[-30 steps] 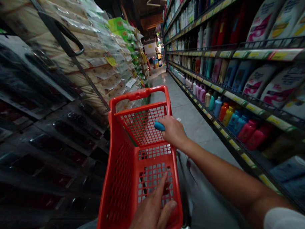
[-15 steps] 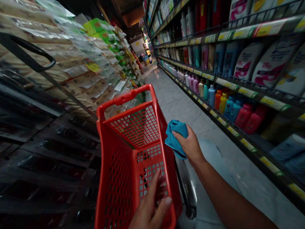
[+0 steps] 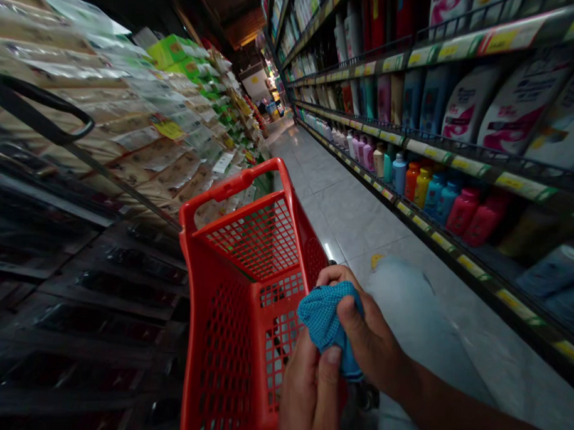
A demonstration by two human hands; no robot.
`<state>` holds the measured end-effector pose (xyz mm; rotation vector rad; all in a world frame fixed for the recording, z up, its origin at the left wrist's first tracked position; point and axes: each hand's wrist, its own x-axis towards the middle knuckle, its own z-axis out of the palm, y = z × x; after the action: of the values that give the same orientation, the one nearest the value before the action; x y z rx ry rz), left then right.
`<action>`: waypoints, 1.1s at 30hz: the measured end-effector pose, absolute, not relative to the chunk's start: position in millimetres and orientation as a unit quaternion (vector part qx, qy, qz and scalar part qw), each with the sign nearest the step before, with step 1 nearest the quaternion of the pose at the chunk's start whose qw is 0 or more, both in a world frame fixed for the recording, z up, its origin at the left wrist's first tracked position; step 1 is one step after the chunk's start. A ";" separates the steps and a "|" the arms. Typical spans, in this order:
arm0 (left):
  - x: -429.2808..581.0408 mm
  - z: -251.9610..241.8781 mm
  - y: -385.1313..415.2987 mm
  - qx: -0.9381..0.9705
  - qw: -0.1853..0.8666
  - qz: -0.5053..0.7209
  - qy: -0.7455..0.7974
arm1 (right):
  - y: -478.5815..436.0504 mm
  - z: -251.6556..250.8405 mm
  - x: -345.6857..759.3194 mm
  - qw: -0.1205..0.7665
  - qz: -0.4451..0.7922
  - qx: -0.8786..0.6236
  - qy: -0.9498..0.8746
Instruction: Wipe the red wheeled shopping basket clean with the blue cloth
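Observation:
A bunched blue cloth is between my two hands, above the right rim of a red plastic shopping basket cart. My right hand is closed round the cloth from the right, its thumb pressed on top. From below, my left hand pinches the lower edge of the cloth, thumb in front. Some of the left fingers are hidden behind the cloth. The cart has mesh walls and a raised handle, and its basket holds nothing that I can see.
Bottles line the shelves on the right. Stacked plastic-wrapped packs rise on the left. A long black handle on a metal pole slants toward the cart. A tiled floor runs down the aisle; my leg is at right.
My right hand has brought the cloth down and toward me. My left hand, earlier apart with nothing in it, has now taken hold of the cloth's lower edge.

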<state>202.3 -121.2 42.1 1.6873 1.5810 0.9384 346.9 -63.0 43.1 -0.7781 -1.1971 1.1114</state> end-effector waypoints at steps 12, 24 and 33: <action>226.3 71.4 -81.9 0.765 0.075 0.349 0.536 | -59.1 28.9 359.7 0.559 0.746 -0.178 -0.315; 201.7 36.2 -42.8 0.635 0.291 0.295 0.652 | -31.4 -23.1 317.1 0.568 0.436 -0.464 -0.521; 190.1 29.6 -49.4 0.546 0.313 0.276 0.727 | -74.3 -27.9 311.4 0.560 0.351 -0.443 -0.605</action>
<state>190.1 -49.4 29.6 1.4393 1.9164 0.7270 311.4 -74.3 -27.9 -1.0441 -1.4258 0.8280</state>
